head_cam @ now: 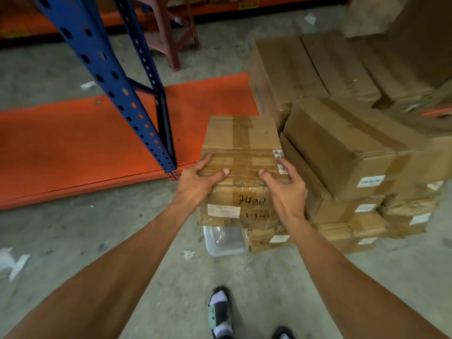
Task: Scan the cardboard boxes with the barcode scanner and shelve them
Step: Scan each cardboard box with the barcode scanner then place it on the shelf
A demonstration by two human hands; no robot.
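Observation:
A taped cardboard box (242, 143) with handwriting and a white label on its near face sits in front of me, between both hands. My left hand (195, 179) grips its near left corner, thumb on top. My right hand (286, 184) grips the near right corner, thumb on top and fingers over a small label. The box is above a clear plastic tub (222, 241) and beside a stack of similar boxes (342, 148). No barcode scanner is in view.
An orange shelf deck (73, 143) lies low on the left with a blue perforated upright (110, 77) rising from it. More cardboard boxes (305, 67) pile up at the right and back. A reddish stool (171, 33) stands behind. My sandalled foot (220, 311) is on the concrete floor.

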